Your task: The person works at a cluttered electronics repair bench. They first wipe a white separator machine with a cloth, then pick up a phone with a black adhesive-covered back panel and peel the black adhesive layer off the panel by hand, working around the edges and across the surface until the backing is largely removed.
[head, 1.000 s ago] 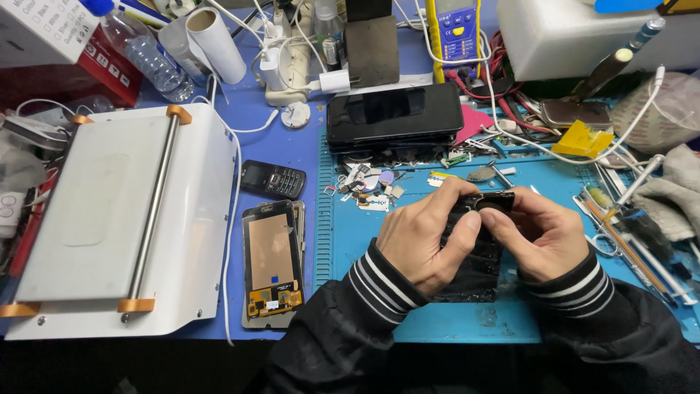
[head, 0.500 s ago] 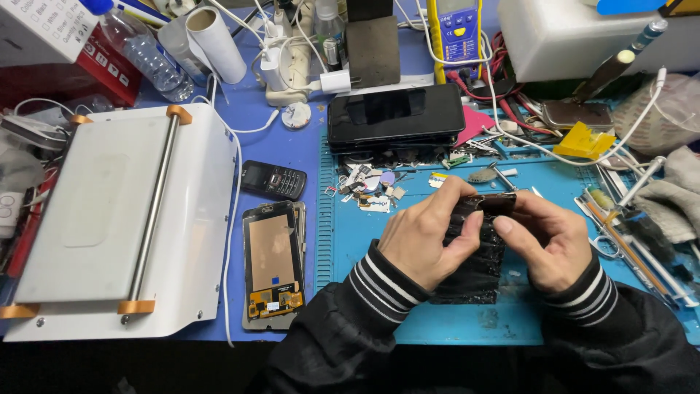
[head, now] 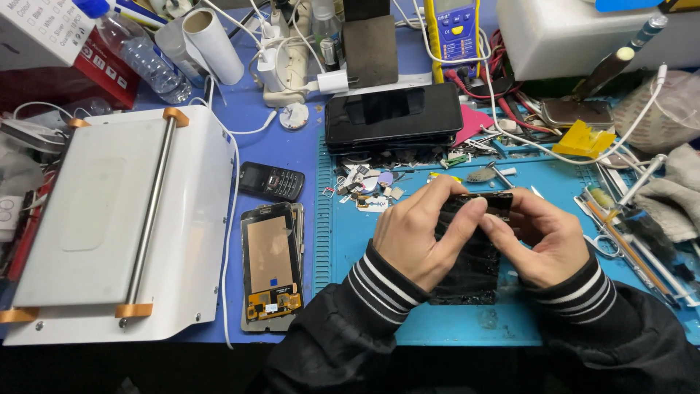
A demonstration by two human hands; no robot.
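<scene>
Holding the black phone (head: 470, 252) on the blue mat (head: 408, 335) as half a second ago, your left hand (head: 419, 237) grips its left edge while your right hand (head: 543, 237) has slid fingertips toward its top, suggesting prying continues.

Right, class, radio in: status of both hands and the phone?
Left hand, right hand: both gripping black phone. Phone over blue mat. Loose parts beyond, clear.

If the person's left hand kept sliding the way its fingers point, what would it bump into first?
The left hand points rightward across the black phone it holds, so it would most likely meet the fingers of the right hand first, gripping the same phone's top edge. Their fingertips look almost touching, though depth is hard to judge.
</scene>
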